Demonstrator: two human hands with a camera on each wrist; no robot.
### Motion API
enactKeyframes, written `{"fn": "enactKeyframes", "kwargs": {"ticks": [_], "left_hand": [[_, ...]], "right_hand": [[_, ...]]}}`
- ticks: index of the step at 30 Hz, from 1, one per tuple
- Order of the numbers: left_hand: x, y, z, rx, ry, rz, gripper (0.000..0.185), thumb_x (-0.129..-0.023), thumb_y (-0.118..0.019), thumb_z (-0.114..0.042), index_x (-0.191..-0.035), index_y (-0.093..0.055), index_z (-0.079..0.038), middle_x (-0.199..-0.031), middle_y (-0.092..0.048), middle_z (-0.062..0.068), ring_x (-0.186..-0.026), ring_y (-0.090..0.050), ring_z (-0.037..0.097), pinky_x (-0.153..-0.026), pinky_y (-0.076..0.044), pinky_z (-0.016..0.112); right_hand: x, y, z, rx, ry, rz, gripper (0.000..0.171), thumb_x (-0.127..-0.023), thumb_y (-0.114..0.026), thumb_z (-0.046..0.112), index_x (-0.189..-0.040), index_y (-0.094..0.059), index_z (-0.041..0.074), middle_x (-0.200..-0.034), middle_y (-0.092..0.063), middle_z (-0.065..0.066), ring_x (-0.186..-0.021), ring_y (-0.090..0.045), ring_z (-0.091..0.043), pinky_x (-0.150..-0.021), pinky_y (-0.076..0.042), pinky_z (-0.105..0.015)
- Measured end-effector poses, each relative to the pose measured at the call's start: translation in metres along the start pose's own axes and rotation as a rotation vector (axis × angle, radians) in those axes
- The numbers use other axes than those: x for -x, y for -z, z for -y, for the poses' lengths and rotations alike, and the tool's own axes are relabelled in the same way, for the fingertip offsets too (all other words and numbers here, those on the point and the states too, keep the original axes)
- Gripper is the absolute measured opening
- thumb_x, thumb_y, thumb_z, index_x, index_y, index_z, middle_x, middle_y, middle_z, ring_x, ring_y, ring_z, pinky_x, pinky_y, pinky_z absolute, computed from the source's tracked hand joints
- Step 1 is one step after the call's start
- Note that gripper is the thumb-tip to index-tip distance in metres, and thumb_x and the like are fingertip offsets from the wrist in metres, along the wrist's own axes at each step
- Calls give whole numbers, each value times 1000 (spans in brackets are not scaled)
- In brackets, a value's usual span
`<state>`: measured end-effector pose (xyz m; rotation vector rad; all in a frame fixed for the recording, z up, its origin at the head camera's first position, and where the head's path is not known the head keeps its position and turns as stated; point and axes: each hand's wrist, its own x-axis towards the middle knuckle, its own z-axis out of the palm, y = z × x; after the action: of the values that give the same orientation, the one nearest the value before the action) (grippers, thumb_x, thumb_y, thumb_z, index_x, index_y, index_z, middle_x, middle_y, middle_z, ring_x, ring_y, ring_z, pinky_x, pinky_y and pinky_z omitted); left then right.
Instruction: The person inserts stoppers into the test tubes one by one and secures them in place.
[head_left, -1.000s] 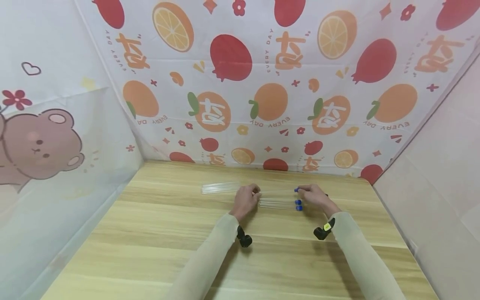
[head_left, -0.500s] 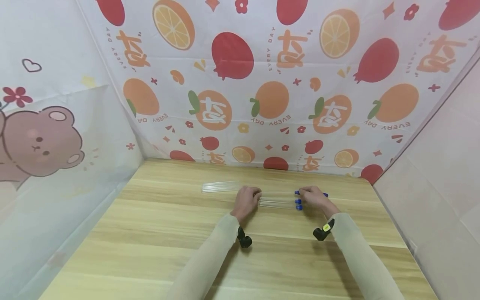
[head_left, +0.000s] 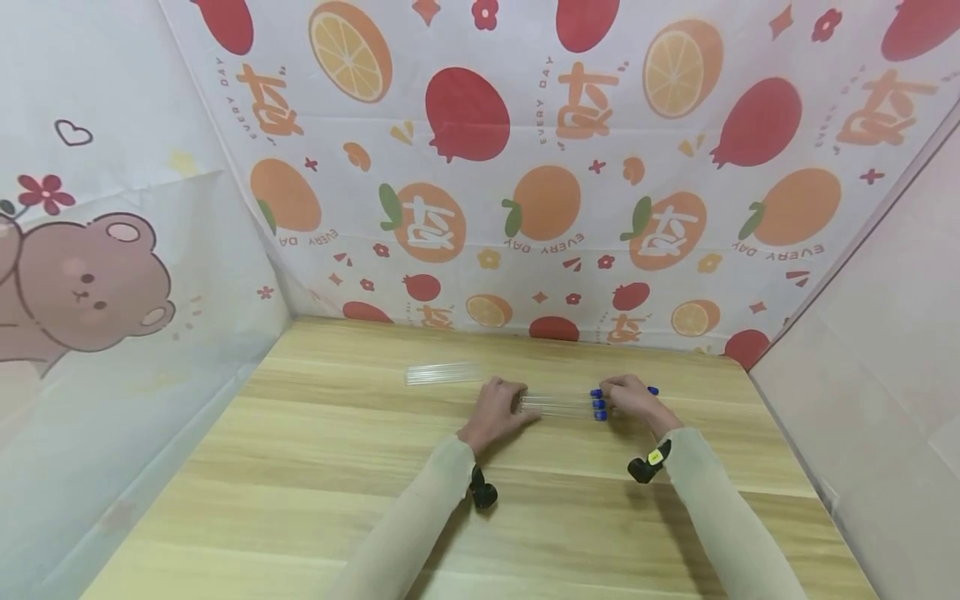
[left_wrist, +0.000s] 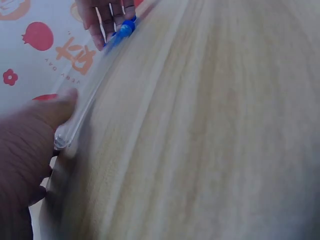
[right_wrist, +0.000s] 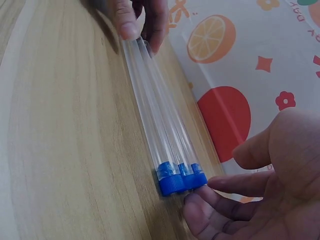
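Note:
Three clear tubes (right_wrist: 155,110) with blue screw caps (right_wrist: 171,184) lie side by side on the table, caps toward the right. My left hand (head_left: 497,410) is at their rounded ends; its thumb lies on the near side and its fingers on the far side, bracketing the bunch. That hand is blurred in the left wrist view, where a tube end (left_wrist: 61,140) shows by the thumb. At the caps, my right hand (head_left: 632,396) touches the farthest one with its fingertips, thumb held apart. Its fingers look loosely bent in the right wrist view.
Several clear tubes (head_left: 442,373) without visible caps lie together beyond my left hand. A separate blue piece (head_left: 652,390), likely a cap, shows just past my right hand. The wooden table (head_left: 300,467) ends at a fruit-print cloth wall (head_left: 480,250) behind.
The farthest capped tube has moved nearer, up against the other two. My left thumb has spread to the near side of the tubes. My right hand has shifted slightly nearer with the cap.

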<state>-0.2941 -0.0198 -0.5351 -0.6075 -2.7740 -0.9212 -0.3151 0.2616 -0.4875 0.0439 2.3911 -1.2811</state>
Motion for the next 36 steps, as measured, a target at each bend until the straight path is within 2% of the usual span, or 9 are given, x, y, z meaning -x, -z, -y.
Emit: {"fn": "enactKeyframes", "kwargs": {"ticks": [3,6,10,13,17,22,29,36], "left_hand": [[0,0,1,-18,-2,16,59,-84,-82,-41,-125,-68,-2,-118,-74,15,-110,-61,30,-99,-50,44],[-1,0,2,-42,-16,16,58,-83,-82,-40,-124,-68,-2,-119,-74,14,-110,-62,29,-98,-51,43],[-2,1,0,-59,-28,19,55,-83,-82,-38,-122,-69,-2,-120,-75,13,-108,-63,29,-97,-51,42],[-1,1,-2,-72,-34,19,52,-84,-82,-37,-121,-70,-3,-119,-75,13,-108,-64,30,-97,-50,43],[-2,1,-3,-73,-35,16,49,-86,-81,-36,-120,-70,-2,-119,-75,13,-109,-63,30,-97,-49,44],[-1,1,-4,-75,-46,9,48,-86,-80,-35,-119,-70,-2,-119,-75,14,-108,-63,31,-96,-49,45],[-2,1,-4,-91,-26,29,48,-86,-80,-37,-120,-69,-4,-118,-75,12,-107,-62,29,-96,-49,43],[-2,1,-3,-85,-12,36,51,-86,-80,-39,-122,-68,-5,-119,-74,11,-107,-62,28,-96,-48,42]], "right_hand": [[0,0,1,30,16,6,51,-108,-36,20,-151,-38,-8,-152,-45,-31,-135,-51,-43,-102,-55,-44],[0,0,1,66,36,2,49,-109,-37,22,-149,-42,-6,-149,-48,-30,-129,-56,-39,-97,-57,-40],[0,1,-1,95,58,1,47,-108,-39,22,-146,-46,-6,-137,-57,-26,-106,-61,-27,-83,-56,-33],[-1,1,-2,103,65,-2,45,-108,-40,20,-142,-50,-7,-122,-62,-20,-87,-57,-21,-73,-51,-31],[-1,2,-4,127,66,-12,43,-107,-41,18,-139,-54,-6,-113,-63,-16,-79,-54,-19,-70,-48,-30],[0,3,-5,156,63,-16,42,-107,-40,17,-139,-55,-5,-118,-65,-18,-82,-57,-20,-72,-50,-31],[3,5,-3,179,69,-30,39,-106,-43,19,-132,-61,-4,-118,-66,-18,-89,-60,-23,-74,-52,-31],[5,7,-1,174,82,-22,38,-105,-44,18,-129,-63,-5,-124,-65,-21,-97,-62,-25,-76,-54,-30]]}}
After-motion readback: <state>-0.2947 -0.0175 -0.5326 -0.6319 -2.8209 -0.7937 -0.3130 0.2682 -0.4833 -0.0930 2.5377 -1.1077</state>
